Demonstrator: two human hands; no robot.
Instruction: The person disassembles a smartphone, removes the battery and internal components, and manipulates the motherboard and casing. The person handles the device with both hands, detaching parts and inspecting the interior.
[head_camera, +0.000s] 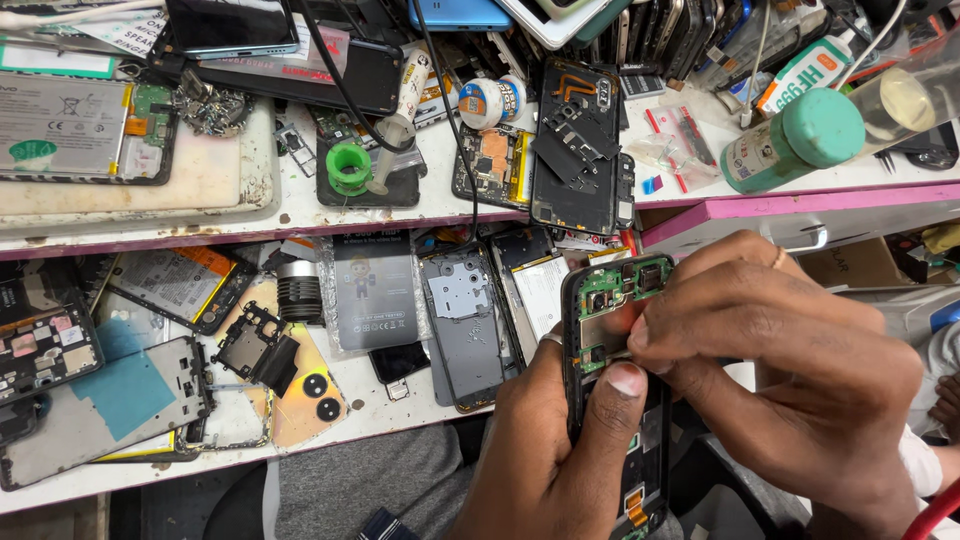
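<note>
I see the opened phone (615, 330) held upright-ish in front of the bench (330, 420), its back cover off and the green circuit board at its top end showing. My left hand (560, 450) wraps the phone's lower body from the left, fingers closed round it, with the thumb (620, 385) pressed flat across the middle of the frame. My right hand (790, 370) comes in from the right, fingers curled and bunched together, their tips pinching down at the metal shield just under the green board; what they nip there is too small to tell. A ring shows on one finger of that hand.

Left of the phone, just beside it on the bench, lies a grey phone frame (465, 325), and further left a clear bag with a dark battery (372, 290). Well to the left of the phone are a small black cylinder (298, 290), a loose black bracket (255, 350) and a blue-filmed back panel (105, 410). Above the phone, on the raised shelf (400, 215), another stripped phone (580, 150) lies flat, with a green-capped bottle (795, 140) to the right of it. The bench edge runs just below the left hand; the only open room is beneath the phone, towards my lap.
</note>
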